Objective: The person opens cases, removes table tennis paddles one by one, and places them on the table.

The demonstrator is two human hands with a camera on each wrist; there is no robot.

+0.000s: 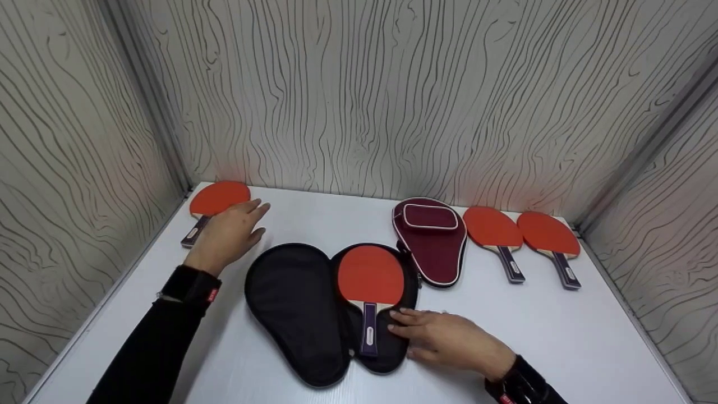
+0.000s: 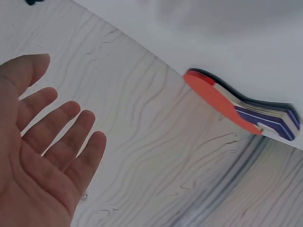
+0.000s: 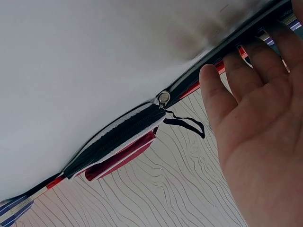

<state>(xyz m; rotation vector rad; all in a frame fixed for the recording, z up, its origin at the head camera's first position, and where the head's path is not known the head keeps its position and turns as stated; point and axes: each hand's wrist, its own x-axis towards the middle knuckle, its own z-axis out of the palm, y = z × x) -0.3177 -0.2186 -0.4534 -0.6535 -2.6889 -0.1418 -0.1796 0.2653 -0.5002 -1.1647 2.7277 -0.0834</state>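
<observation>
A black paddle case [image 1: 297, 314] lies unfolded in the middle of the white table. On its right half rests a red table tennis paddle [image 1: 370, 275], handle toward me. My right hand [image 1: 449, 339] touches that half's right edge beside the handle, fingers extended and holding nothing. In the head view, my left hand [image 1: 230, 230] is over the table at the left, partly covering another red paddle [image 1: 219, 196]. The left wrist view shows this hand [image 2: 47, 151] apart from that paddle [image 2: 213, 97], with its fingers loosely spread and the palm bare.
A maroon paddle case [image 1: 435, 252] with white piping and a front pocket lies just right of the black case. Two more red paddles [image 1: 493, 227] lie farther right. Wood-patterned panels [image 1: 359, 101] wall in the table at the back and both sides.
</observation>
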